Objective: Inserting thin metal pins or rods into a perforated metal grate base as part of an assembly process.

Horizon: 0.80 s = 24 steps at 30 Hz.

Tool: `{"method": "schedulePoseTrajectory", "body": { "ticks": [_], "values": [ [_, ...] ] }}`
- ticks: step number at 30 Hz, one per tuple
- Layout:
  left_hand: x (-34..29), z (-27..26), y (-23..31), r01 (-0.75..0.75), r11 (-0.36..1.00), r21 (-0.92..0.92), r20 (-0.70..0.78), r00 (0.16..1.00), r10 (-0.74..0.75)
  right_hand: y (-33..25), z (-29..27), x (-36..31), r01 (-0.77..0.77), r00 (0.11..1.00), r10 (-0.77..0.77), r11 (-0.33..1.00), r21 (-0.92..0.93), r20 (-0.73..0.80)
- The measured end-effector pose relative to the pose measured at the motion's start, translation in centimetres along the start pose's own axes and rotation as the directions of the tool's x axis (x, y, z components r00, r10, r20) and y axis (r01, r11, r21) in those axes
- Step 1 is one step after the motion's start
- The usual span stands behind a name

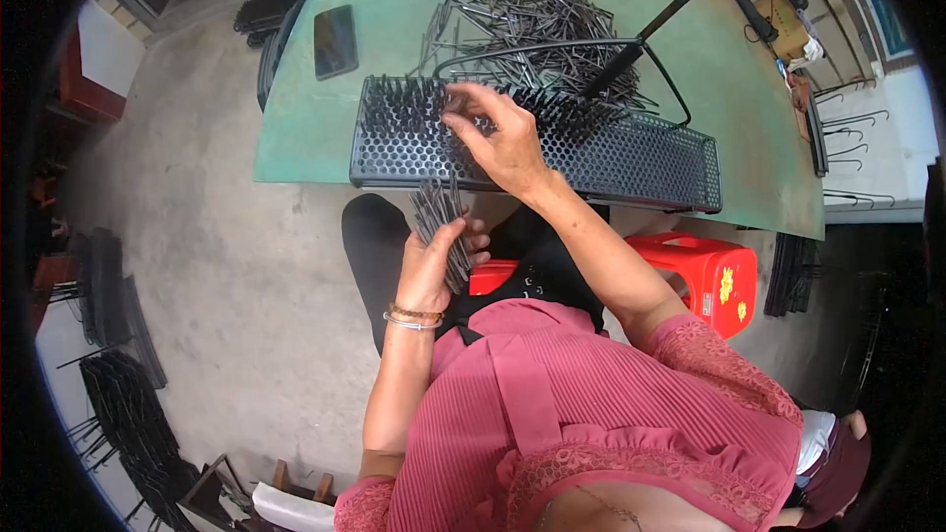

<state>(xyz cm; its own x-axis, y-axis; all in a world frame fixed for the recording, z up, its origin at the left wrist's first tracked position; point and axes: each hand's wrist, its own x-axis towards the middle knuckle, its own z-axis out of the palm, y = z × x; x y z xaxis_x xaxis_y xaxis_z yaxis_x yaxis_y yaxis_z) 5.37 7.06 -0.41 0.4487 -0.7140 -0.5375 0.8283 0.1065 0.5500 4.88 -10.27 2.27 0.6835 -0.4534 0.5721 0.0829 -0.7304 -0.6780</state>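
My left hand (430, 264) is closed round a bundle of thin dark metal rods (435, 209), held just off the table's near edge. Above a black perforated metal rack (655, 160), my right hand (505, 138) has its thumb and fingers bent together in a pinch. What lies between those fingertips is too small to make out against the dark rods behind. Many short rods (394, 103) stand upright in the holes along the rack's left and far part. The rack's right end shows bare holes. Behind it lies a loose heap of rods (537, 34).
A dark phone (335, 42) lies on the green table (296, 143) left of the heap. A black metal pole (680, 5) slants up over the rack from a curved bar. A red plastic stool (690, 271) stands beneath the table's near right edge. Black metal parts (123, 414) hang at lower left.
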Motion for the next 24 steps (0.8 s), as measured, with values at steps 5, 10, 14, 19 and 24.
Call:
{"method": "schedulePoseTrajectory", "body": {
  "ticks": [5, 10, 14, 19, 24],
  "values": [
    [0.1, 0.0, 0.5, 0.051, 0.999, 0.016, 0.023, 0.998, -0.051, 0.0, 0.1, -0.1, 0.037, 0.999, -0.037, 0.999, -0.012, -0.008],
    [0.3, 0.0, 0.3, -0.007, 0.998, 0.056, 0.031, 0.999, 0.006, 0.6, 0.3, -0.4, 0.207, 0.978, -0.207, 0.971, -0.122, 0.011],
    [0.4, -0.2, 0.4, -0.035, 0.997, 0.074, 0.062, 0.998, 0.03, 1.1, 0.4, -0.5, 0.325, 0.946, -0.318, 0.913, -0.248, 0.071],
    [0.1, -0.5, 0.5, -0.039, 0.998, 0.042, 0.063, 0.997, 0.036, 0.3, -0.1, -0.5, 0.382, 0.924, -0.346, 0.867, -0.319, 0.165],
    [-0.5, 0.0, 1.0, -0.081, 0.996, 0.04, 0.078, 0.994, 0.078, -1.9, -2.4, -0.7, 0.185, 0.925, -0.194, 0.981, 0.059, 0.327]
  ]
}}
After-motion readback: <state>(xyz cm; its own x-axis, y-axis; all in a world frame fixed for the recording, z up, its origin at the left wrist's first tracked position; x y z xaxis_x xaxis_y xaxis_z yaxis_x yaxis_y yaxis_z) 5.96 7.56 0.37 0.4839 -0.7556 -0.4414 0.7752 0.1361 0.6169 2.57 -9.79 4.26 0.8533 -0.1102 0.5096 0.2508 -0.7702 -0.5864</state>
